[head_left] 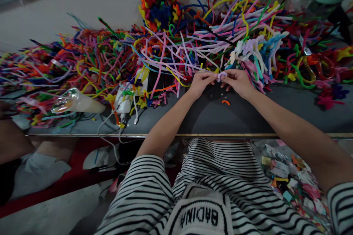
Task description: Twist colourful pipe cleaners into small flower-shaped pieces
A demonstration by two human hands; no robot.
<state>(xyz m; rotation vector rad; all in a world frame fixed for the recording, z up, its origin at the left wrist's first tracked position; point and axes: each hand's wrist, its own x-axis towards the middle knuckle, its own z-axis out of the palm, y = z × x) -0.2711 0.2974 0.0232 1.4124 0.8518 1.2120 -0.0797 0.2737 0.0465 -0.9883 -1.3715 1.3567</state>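
Pinching a lilac piece (222,76) with left hand (202,81) and right hand (239,81) fingertips, just beyond an orange scrap (226,102).

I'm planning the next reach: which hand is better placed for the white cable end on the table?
Left, probably. The white cable end lies nearer the left hand; the right hand would cross the left forearm. Both hold the small purple piece, so the left must release first.
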